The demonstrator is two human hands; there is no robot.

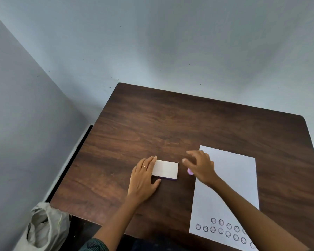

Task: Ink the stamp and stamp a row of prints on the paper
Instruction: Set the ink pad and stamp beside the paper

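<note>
Left hand [143, 180] flat, fingers together, steadying ink pad box [165, 169] on table [152, 124]. Right hand [200, 164] curled around purple stamp [190, 171] (mostly hidden) beside paper [230, 178]. Stamp judged small, light, rigid; best pinched at sides. Prints [221, 229] crowd near edge.

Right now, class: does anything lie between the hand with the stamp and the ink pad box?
Nothing visible does. The right hand holds the purple stamp beside the white ink pad box, with only bare table between. The left hand rests on the box's far side.
</note>
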